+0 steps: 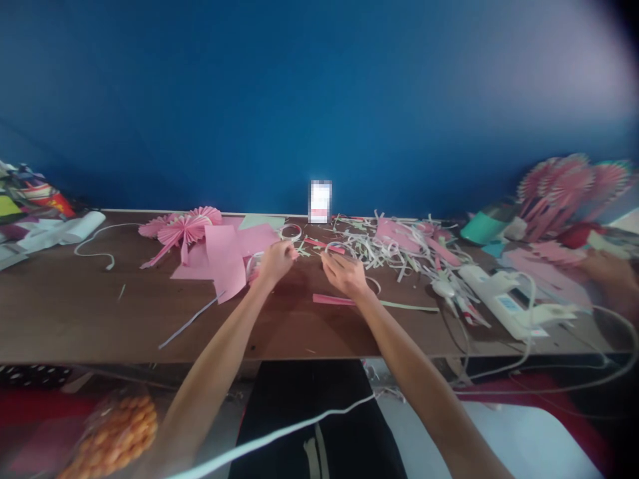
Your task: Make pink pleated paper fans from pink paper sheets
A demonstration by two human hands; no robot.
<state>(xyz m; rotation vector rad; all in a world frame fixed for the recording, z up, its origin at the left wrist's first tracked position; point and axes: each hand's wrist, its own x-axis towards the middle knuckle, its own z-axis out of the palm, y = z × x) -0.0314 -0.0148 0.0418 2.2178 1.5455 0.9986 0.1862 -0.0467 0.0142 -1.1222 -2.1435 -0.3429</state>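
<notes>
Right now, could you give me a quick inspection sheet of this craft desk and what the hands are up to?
Surface: brown wooden table, set against a blue wall.
Job's things: pink paper sheets; pink strip beside the right hand.
Clutter: heap of white and pink paper shreds; folded pink fans; white tape ring.
Hands: left hand closed at the pink sheets' edge, contents too small to tell; right hand curled over the table.
Cables: white power strip with white cables; white cord.
Surroundings: more pink fans far right; orange bagged items below.
</notes>
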